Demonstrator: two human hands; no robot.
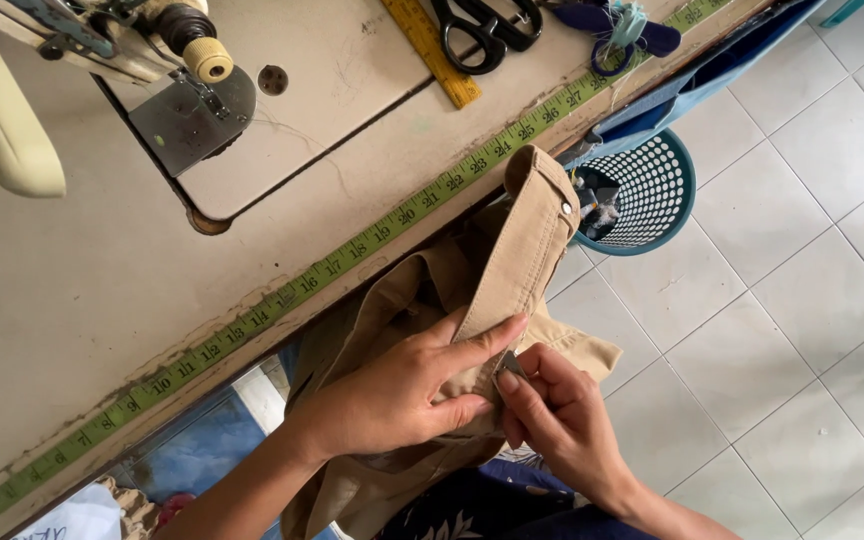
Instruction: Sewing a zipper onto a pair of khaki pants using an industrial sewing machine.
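Tan trousers [512, 250] lie in my lap below the table edge, their waistband with a metal button running up toward the table. My left hand [402, 385] grips the waistband from the left, thumb laid along it. My right hand [552, 415] pinches a small dark metal tool [510, 364] against the band beside my left thumb. The tool's tip is mostly hidden between my fingers.
A sewing machine [72, 50] stands on the beige table [72, 280]. A green measuring tape [352, 245] runs along the table's front edge. A yellow ruler [432, 50] and black scissors [487, 30] lie at the back. A teal mesh basket [647, 195] sits on the tiled floor.
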